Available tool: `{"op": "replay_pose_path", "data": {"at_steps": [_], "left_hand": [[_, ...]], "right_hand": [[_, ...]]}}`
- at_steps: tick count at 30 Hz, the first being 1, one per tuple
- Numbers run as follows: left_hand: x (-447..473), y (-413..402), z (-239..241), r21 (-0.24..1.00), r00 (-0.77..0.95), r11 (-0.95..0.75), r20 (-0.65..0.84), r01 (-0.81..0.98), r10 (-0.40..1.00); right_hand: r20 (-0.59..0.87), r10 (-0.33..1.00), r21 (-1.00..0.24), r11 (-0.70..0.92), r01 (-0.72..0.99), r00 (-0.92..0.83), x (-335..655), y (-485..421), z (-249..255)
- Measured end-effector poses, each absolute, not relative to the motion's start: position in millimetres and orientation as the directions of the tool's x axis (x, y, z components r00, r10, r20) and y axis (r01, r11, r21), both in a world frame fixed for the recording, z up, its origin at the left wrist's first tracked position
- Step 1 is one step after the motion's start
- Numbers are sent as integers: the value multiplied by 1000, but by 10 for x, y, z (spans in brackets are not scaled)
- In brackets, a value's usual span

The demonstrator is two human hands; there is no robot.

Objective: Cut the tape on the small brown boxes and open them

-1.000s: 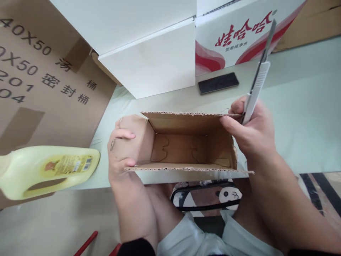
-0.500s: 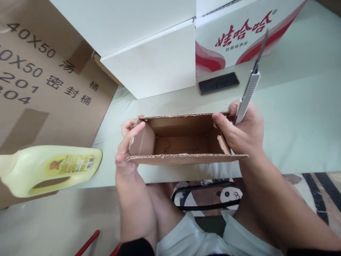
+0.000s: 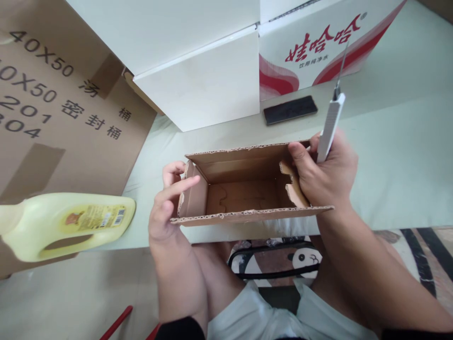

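Note:
A small brown cardboard box (image 3: 244, 215) with an open top sits at the near edge of the pale table (image 3: 396, 156). My left hand (image 3: 164, 208) grips its left end, index finger laid across the left flap. My right hand (image 3: 325, 174) is closed on a white utility knife (image 3: 330, 125) with its blade pointing up and away, while its thumb presses the box's right flap inward.
A yellow plastic jug (image 3: 67, 224) lies on its side at the left. Behind it leans a large printed brown carton (image 3: 53, 108). White boxes (image 3: 201, 71) and a red-and-white carton (image 3: 318, 42) stand at the back, with a black phone (image 3: 290, 109) before them.
The box has been turned and raised a little. My left hand slid from wrapping the left end to pinching its flap. My right thumb has pushed the right flap inward, knife still upright.

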State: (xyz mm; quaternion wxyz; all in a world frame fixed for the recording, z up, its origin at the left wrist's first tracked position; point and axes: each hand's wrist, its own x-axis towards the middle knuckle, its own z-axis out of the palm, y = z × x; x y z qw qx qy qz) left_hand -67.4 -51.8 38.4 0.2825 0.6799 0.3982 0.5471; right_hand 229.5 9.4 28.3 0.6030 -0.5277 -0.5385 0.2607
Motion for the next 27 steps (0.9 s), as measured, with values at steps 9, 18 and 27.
{"op": "replay_pose_path", "data": {"at_steps": [9,18,27], "left_hand": [[-600,-475,445,869,92,-390,380,304,920],[-599,-450,385,907,-15,-314,331,279,943],[-498,-426,372,959,-142,-223,249,177,958]], "right_hand": [[349,919,-935,329,132,183,2287,109,242],[272,957,-961,265,82,96,2295,112,222],[224,965,-974,227,13,-136,2399,187,137]]}}
